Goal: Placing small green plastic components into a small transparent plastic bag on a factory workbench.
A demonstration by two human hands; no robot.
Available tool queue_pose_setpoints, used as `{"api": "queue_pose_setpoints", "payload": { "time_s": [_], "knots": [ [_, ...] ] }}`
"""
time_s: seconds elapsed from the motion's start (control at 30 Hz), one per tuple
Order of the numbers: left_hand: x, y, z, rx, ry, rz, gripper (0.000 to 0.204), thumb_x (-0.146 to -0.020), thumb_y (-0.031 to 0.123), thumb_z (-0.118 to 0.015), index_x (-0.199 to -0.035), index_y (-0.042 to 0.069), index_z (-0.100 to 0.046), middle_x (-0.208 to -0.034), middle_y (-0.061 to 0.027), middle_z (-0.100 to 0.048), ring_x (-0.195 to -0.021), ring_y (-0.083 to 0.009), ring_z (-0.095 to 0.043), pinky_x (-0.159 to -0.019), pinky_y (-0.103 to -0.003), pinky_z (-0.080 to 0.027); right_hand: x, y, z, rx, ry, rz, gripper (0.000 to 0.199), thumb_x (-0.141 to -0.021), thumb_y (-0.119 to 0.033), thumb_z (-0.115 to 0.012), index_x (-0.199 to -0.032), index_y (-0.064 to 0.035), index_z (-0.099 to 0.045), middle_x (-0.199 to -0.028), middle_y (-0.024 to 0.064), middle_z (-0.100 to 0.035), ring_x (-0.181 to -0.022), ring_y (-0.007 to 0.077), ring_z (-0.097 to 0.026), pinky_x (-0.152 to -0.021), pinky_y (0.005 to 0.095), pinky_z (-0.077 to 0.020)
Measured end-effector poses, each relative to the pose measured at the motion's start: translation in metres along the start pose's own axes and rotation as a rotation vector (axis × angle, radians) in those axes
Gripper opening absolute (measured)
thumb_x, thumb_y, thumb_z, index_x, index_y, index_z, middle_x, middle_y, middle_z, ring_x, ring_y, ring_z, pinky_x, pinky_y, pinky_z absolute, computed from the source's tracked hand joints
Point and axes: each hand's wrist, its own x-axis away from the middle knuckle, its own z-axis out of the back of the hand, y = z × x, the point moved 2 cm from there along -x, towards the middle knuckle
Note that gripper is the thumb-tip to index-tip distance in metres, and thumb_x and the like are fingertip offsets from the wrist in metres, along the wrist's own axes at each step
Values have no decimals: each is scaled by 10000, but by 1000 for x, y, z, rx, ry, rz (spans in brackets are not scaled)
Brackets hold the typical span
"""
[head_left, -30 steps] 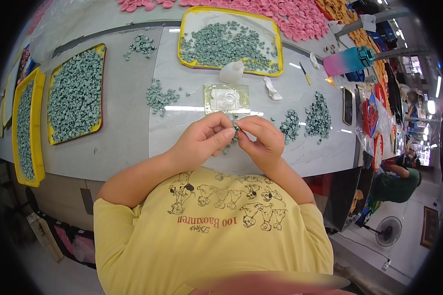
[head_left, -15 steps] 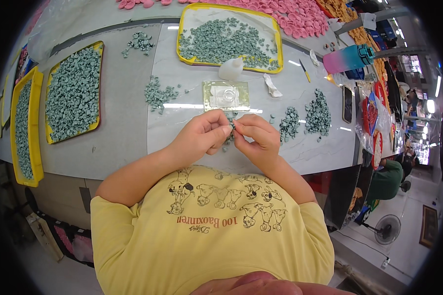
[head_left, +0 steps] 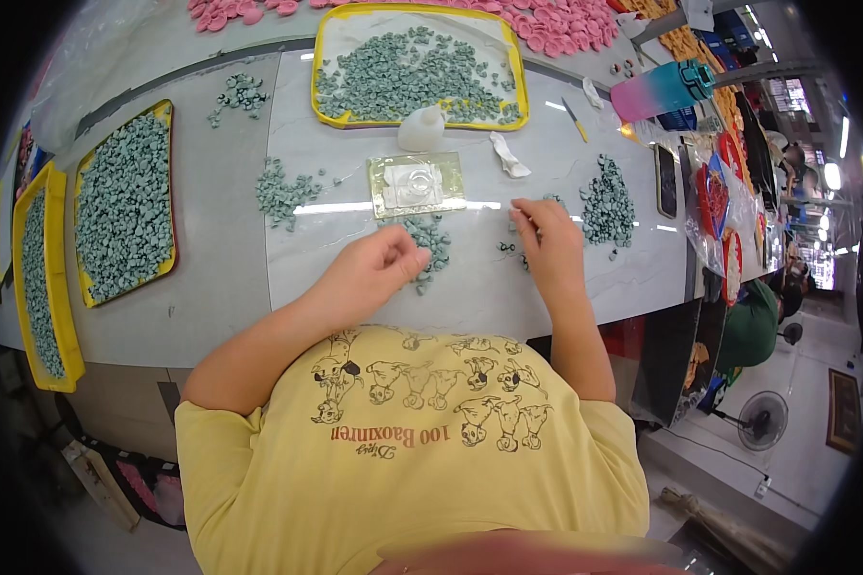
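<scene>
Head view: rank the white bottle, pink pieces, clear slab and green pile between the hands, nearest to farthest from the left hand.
1. Green pile: at the left hand's right.
2. Clear slab: just beyond the hand.
3. White bottle: behind the slab.
4. Pink pieces: along the picture's top.

Small, lumpy grey-green pieces point(head_left: 433, 251) lie in loose heaps on the pale tabletop point(head_left: 484, 287).

Our smooth grey bench point(head_left: 221, 244) carries a paper-lined yellow tray point(head_left: 355, 123) at its far side, another yellow tray point(head_left: 172, 192) at left and at least 4 loose green heaps point(head_left: 609, 206). Directly on it we also see a bottle point(head_left: 421, 130), slab point(head_left: 451, 197), tissue point(head_left: 508, 156), knife point(head_left: 575, 121) and phone point(head_left: 666, 180).
</scene>
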Motion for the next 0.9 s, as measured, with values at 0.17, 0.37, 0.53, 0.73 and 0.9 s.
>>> {"api": "queue_pose_setpoints", "payload": {
  "time_s": [0.17, 0.37, 0.53, 0.73, 0.9],
  "knots": [
    [-11, 1, -5, 580, 32, -194, 169, -875, 28, -450, -1042, 13, -462, -902, -56, -532, -685, -124, -522, -590, -221, -417, -7, 18, 0, 230, -130, -78, 138, -756, -56, -625, -886, -13, -614, -782, 125, -597, -710, 248, -580, -634, 329, -465],
    [-10, 30, -35, 769, 131, -66, 223, -904, 50, -461, -1116, -13, -479, -943, -112, -578, -857, -190, -613, -718, -249, -502, -10, 31, 15, 95, -212, -113, 160, -753, -53, -609, -908, -12, -625, -797, 123, -612, -734, 236, -594, -670, 318, -473],
    [-19, 33, -46, 491, -45, 49, 192, -929, 147, -472, -982, -15, -560, -709, -36, -535, -648, -105, -539, -569, -204, -426, 3, 3, 28, -357, -208, -15, 184, -755, -27, -623, -938, -31, -646, -864, 106, -635, -773, 178, -608, -660, 289, -485],
    [-21, 23, -60, 491, 13, -32, 246, -933, 214, -483, -896, 1, -601, -614, 27, -445, -542, -50, -377, -489, -191, -293, 15, -11, 25, -553, -180, 210, 213, -718, 0, -671, -919, -74, -670, -915, 40, -634, -783, 148, -614, -656, 250, -494],
    [-12, 22, -46, 371, 68, 3, 225, -901, 196, -536, -892, -10, -628, -630, 13, -473, -580, -62, -408, -522, -199, -323, 20, -25, 21, -424, -137, 371, 243, -689, -7, -689, -925, -56, -652, -894, 62, -631, -774, 191, -618, -643, 283, -507]
  ]
}}
